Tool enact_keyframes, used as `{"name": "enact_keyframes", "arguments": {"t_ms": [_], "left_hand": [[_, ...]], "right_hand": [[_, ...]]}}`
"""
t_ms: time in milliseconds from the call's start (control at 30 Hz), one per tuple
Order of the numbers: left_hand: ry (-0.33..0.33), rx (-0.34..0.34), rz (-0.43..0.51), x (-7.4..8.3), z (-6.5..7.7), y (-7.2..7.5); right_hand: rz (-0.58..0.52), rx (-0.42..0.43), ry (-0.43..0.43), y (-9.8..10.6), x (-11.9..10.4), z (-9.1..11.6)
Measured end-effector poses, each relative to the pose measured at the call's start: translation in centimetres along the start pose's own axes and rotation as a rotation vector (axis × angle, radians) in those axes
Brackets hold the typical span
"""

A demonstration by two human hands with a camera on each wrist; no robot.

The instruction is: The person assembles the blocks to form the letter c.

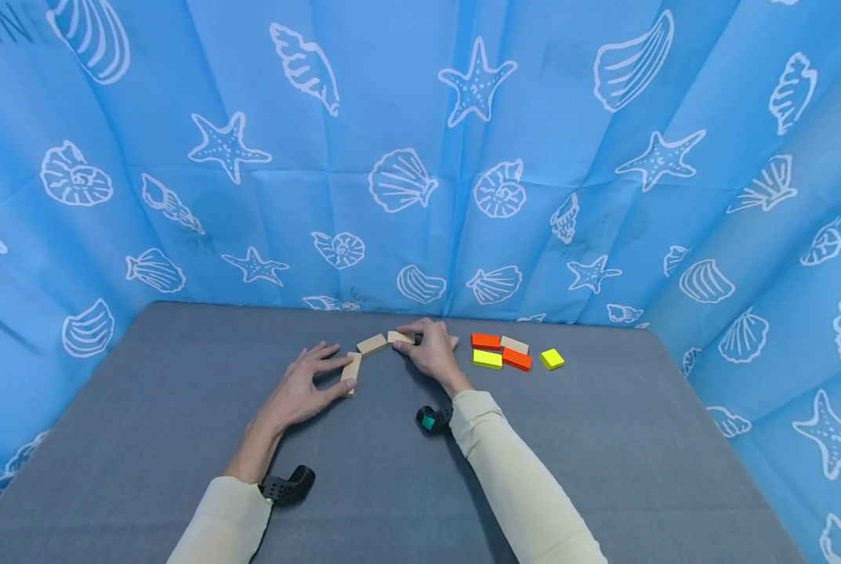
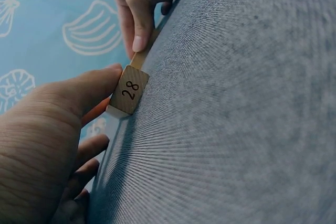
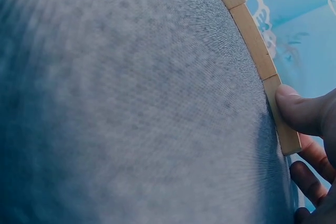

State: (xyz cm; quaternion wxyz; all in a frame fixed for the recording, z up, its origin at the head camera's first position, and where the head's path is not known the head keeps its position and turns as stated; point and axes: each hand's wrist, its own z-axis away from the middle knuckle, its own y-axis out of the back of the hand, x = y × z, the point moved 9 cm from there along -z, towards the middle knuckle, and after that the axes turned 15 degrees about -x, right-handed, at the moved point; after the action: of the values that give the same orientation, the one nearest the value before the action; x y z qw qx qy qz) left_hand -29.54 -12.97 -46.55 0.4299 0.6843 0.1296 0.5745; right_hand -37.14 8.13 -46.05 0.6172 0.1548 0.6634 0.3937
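Pinching the left block (image 1: 350, 374) btwn thumb & finger, the L hand (image 1: 302, 394) is nearly closed at those tips, other fingers looser. Black wristband (image 1: 289, 484) sits at its cuff. Left block lies on the grey worktop (image 1: 378, 501), long side pointing away from the person; its near end reads "28" in the L wrist view. Next, the mid block (image 1: 372, 345), on a slant, then the right block (image 1: 395, 338), roughly crosswise; all 3 are plain wood, approx end to end in a curve. R hand (image 1: 433, 354) grips the right block, thumb on near side, fingers behind, spread just block-wide. Its wristband (image 1: 431, 421) is nearer the person. Further R, a close group: orange block (image 1: 486, 341) behind yellow block (image 1: 487, 359), tan block (image 1: 515, 345) behind 2nd orange block (image 1: 517, 359); can't tell if all touch. Far R, 2nd yellow block (image 1: 552, 359), apart & turned. Blue shell-print curtain (image 1: 420, 125) behind.
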Motion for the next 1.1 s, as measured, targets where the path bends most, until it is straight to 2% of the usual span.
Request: {"name": "enact_keyframes", "arguments": {"t_ms": [567, 1100], "left_hand": [[-0.003, 0.006, 0.001, -0.29, 0.09, 0.06], [0.000, 0.006, -0.002, -0.20, -0.06, 0.03]], "right_hand": [[0.020, -0.004, 0.005, -0.13, -0.33, -0.04], [-0.016, 0.001, 0.005, -0.01, 0.06, 0.20]]}}
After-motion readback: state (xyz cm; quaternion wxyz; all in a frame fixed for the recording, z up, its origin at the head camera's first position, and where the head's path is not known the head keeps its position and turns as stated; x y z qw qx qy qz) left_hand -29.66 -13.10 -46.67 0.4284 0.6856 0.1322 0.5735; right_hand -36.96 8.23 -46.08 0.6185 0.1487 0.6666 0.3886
